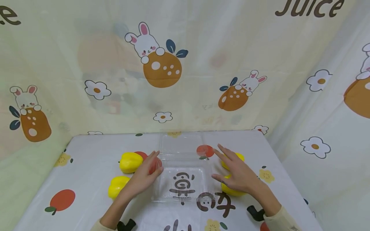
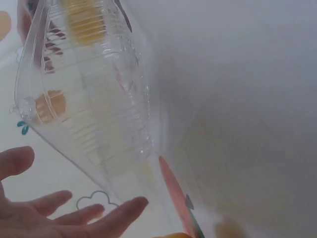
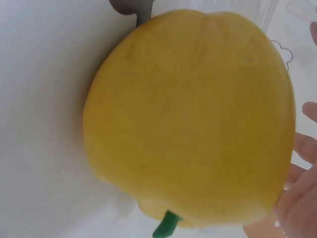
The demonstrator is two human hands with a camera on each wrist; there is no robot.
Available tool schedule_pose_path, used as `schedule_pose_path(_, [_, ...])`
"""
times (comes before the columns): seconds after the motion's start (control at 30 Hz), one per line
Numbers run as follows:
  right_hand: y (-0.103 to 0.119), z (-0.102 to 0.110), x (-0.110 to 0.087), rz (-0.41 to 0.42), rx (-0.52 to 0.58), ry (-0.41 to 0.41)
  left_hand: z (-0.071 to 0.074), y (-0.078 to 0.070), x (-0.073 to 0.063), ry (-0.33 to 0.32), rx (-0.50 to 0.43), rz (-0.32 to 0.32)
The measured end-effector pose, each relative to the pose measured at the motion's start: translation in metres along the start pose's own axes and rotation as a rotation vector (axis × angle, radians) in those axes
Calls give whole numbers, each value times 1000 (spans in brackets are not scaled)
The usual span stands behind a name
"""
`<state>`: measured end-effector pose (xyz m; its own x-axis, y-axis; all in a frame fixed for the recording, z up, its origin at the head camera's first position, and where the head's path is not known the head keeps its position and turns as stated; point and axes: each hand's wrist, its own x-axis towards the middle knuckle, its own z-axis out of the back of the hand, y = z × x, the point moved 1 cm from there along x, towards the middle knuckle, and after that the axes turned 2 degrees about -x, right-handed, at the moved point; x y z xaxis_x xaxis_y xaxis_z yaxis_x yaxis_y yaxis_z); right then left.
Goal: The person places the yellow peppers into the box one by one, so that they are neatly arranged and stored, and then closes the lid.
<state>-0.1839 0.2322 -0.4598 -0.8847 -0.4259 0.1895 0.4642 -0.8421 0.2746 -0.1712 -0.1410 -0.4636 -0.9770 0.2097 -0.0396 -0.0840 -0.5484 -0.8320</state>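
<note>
An open clear plastic clamshell box (image 1: 162, 189) lies mid-table, its lid (image 1: 180, 144) folded back on the far side. Beside the box's left wall is my left hand (image 1: 141, 179), fingers spread and extended, holding nothing. My right hand (image 1: 238, 175) hovers off the right side with its fingers straight and spread. Two yellow bell peppers (image 1: 130, 162) sit to the left, the nearer one (image 1: 116, 186) partly behind my left forearm. Two more, a near pepper (image 1: 231, 190) and a far pepper (image 1: 240, 156), are partly covered by my right hand. One yellow pepper (image 3: 188, 119) with a green stem fills the right wrist view.
A white tablecloth (image 1: 95, 179) printed with fruit, flowers and dark lettering covers the table. Behind it hangs a cream curtain (image 1: 199, 106) with rabbit prints, and another curtain (image 1: 303, 179) borders the right. Small black objects (image 1: 255, 213) show by both wrists.
</note>
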Motion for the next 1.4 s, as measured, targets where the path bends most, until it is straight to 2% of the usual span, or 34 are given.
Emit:
schedule_pose_path(0.27, [-3,5,-5,-41,77,35,2,0,-4,9,-96,54])
schedule_pose_path(0.8, [-12,14,-16,-17,165,83,5,2,-13,58,-222,152])
schedule_pose_path(0.93, [-13,15,-21,7,155,65,5,2,-14,68,-268,178])
schedule_pose_path(1.2, [-18,16,-36,-16,107,2,3,2,-17,90,-277,201])
schedule_pose_path(1.4, [-25,15,-44,-20,119,-30,0,5,-19,102,-290,214])
